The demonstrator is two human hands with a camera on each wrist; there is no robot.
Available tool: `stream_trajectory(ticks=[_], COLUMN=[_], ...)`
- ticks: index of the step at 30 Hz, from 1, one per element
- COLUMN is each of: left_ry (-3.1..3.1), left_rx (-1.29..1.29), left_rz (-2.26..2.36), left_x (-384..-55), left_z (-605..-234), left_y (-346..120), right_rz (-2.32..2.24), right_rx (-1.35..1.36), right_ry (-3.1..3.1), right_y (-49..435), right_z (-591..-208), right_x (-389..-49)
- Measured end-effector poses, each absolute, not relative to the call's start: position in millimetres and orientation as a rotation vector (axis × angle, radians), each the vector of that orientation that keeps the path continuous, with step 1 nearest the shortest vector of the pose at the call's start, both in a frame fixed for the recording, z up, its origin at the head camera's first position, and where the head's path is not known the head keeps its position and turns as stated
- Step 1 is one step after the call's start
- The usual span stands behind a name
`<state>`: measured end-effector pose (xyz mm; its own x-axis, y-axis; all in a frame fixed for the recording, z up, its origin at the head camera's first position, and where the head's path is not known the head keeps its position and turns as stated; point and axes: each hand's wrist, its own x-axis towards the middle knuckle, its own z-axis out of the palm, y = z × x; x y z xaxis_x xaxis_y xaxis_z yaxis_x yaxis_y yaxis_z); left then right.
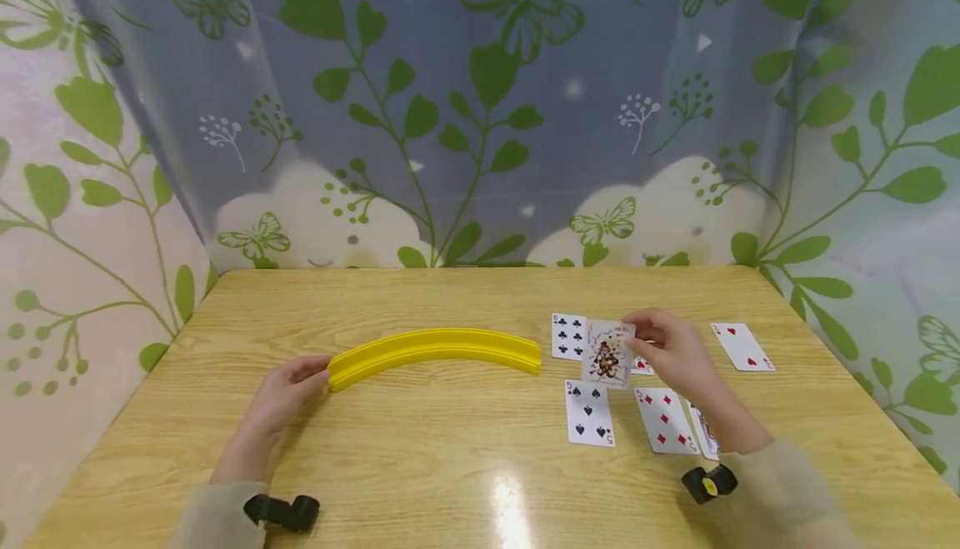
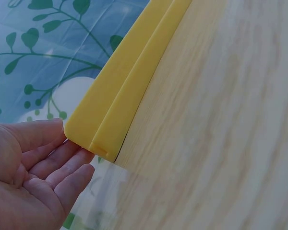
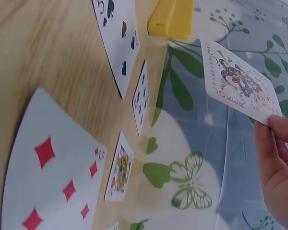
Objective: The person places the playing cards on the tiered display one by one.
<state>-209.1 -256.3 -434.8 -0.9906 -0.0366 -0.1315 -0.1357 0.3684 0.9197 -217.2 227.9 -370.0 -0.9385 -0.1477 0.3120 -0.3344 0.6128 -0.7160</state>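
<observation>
My left hand (image 1: 288, 391) has its fingertips at the left end of a curved yellow card holder (image 1: 442, 345). In the left wrist view, thumb and fingertips meet the end of the holder, and some fingertips are hidden behind it. My right hand (image 1: 671, 349) pinches a joker card (image 1: 607, 355) by its edge between thumb and finger, its face showing. The joker overlaps a six of clubs (image 1: 567, 336) in the head view. A red-marked face card (image 3: 119, 167) shows in the right wrist view, partly hidden by my hand in the head view.
Closer to me lie a five of spades (image 1: 588, 413) and a five of diamonds (image 1: 665, 421), with a face card (image 1: 703, 431) partly behind my right wrist. A two of hearts (image 1: 742, 346) lies at the far right. A patterned curtain (image 1: 420, 116) hangs behind the table (image 1: 420, 466).
</observation>
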Motion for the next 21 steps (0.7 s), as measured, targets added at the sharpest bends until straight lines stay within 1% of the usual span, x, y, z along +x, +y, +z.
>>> stream_trajectory(ticks=[9, 21], left_ry=[2.522, 2.533], left_rx=[-0.173, -0.158], left_rz=[1.705, 1.71], left_x=[-209, -209], left_z=[-434, -434], left_y=[-254, -255], right_rz=[1.35, 1.356], right_rx=[0.406, 0.529], right_ry=[-2.617, -2.594], right_y=[205, 176], right_z=[-374, -371], right_x=[-223, -232])
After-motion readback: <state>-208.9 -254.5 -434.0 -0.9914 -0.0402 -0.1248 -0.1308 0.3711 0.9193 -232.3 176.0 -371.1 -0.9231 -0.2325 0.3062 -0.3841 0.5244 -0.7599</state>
